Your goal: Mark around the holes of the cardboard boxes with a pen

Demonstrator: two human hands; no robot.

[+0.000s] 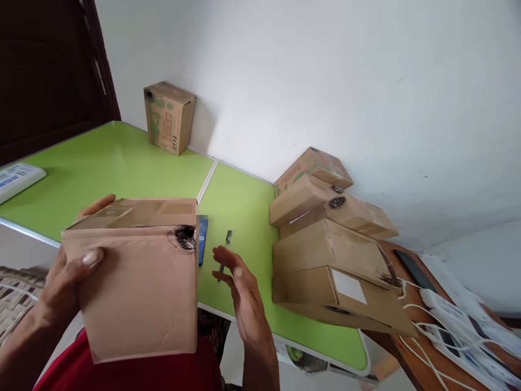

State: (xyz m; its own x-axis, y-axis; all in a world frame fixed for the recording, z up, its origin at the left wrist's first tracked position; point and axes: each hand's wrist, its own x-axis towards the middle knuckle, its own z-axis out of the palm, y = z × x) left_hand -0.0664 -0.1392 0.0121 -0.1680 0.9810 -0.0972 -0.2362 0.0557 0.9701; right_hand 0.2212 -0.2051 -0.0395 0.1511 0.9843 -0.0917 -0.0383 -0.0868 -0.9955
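A cardboard box (138, 293) is held up over the near edge of the green table, with a black scribbled patch at its upper right corner. My left hand (69, 277) grips the box's left side, thumb on the front face and fingers behind. Just right of the box, my right hand (240, 288) is raised and apart from it, fingers spread from the thumb and nothing in them. Beneath that hand lies a pen (228, 238) on the table. A phone (202, 244) lies beside it, partly hidden behind the box.
Several cardboard boxes (321, 250) stand in a row at the right of the green table (240, 190). Another box (171, 117) stands against the wall. A white packet (20, 179) lies far left. Power strips with cables (459, 326) cover a brown surface at right.
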